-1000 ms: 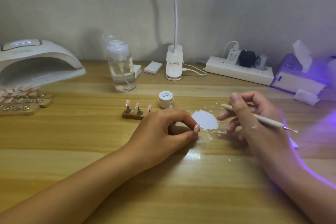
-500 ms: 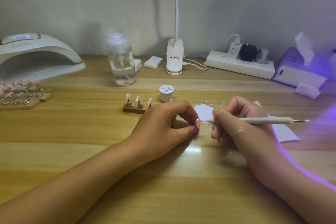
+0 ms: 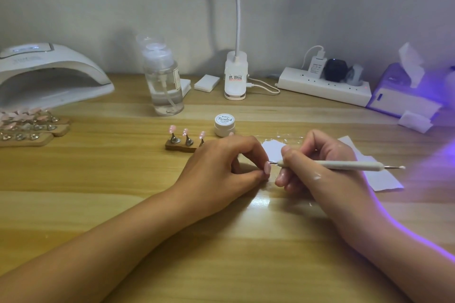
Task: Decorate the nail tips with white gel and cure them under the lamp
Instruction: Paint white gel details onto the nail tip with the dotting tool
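Note:
My left hand (image 3: 221, 167) rests on the wooden table and pinches a pink nail tip (image 3: 267, 168) between thumb and forefinger. My right hand (image 3: 317, 162) grips a white dotting pen (image 3: 344, 165), whose metal point touches the top of that nail tip. The white gel jar (image 3: 224, 125), lid on, stands just behind my left hand. A small wooden holder (image 3: 181, 146) with three pink nail tips on stands sits to the jar's left. White paper (image 3: 272, 149) with gel on it lies behind my hands. The white curing lamp (image 3: 46, 74) is at the far left.
Wooden strips with several pink nail tips (image 3: 27, 128) lie before the lamp. A clear pump bottle (image 3: 163, 81), desk-lamp base (image 3: 235, 76), white pads (image 3: 206, 83), power strip (image 3: 322, 86) and tissue box (image 3: 403, 91) line the back. Purple light glows at right.
My right hand moved left from the gel paper and brought the pen's point onto the nail tip. My left hand stayed put, still pinching the tip.

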Demonstrator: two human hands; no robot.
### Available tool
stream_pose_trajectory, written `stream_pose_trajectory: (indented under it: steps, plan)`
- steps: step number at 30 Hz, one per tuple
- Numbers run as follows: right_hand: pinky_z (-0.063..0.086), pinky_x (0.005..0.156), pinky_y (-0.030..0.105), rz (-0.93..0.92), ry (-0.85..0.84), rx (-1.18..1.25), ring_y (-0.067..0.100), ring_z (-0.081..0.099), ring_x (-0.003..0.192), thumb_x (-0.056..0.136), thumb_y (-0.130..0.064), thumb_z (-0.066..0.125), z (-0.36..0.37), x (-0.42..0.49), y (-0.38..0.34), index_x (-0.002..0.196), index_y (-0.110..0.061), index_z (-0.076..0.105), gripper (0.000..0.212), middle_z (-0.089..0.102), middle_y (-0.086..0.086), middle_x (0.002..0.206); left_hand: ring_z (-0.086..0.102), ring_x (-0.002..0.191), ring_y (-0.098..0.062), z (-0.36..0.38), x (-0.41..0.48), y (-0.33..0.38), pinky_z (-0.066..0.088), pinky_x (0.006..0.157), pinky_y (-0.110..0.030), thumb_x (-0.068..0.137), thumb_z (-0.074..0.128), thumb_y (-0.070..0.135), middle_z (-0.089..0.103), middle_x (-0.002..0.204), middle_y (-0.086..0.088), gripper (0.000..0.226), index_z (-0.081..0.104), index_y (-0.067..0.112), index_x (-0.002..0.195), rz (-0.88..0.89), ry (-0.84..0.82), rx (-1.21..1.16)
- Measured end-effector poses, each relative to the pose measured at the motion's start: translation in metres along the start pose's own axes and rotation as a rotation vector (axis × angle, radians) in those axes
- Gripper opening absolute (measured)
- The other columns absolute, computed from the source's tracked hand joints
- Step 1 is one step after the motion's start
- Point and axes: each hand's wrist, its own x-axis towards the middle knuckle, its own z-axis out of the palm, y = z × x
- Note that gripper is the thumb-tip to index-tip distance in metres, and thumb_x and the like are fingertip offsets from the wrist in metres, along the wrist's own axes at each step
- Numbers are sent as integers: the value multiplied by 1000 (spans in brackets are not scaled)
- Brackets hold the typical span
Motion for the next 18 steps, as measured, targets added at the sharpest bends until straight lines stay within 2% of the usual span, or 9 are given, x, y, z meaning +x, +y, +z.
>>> stream_pose_trajectory:
  steps: [5, 13, 18]
  plan:
    - [49, 47, 17, -3, -10, 11, 10, 61, 48, 91, -8, 63, 0, 0, 0, 71, -7, 46, 27, 70, 11, 59, 51, 51, -3, 0, 1, -1, 29, 54, -13, 81, 75, 19, 65, 77, 29, 16, 66, 33, 81, -9, -8, -17]
    - [49, 47, 18, 3, 14, 14, 11, 60, 48, 91, -11, 64, 0, 0, 1, 68, -11, 47, 29, 70, 11, 59, 51, 51, -5, 1, 0, -1, 33, 66, -5, 82, 74, 17, 67, 82, 25, 15, 67, 30, 83, -22, -20, -36]
    - [49, 47, 18, -10, -3, -14, 10, 61, 48, 92, -13, 64, 0, 2, 2, 70, -11, 46, 28, 70, 10, 59, 49, 49, -3, 0, 0, 0, 35, 64, -5, 82, 74, 16, 63, 74, 29, 15, 67, 30, 81, -25, -19, -44]
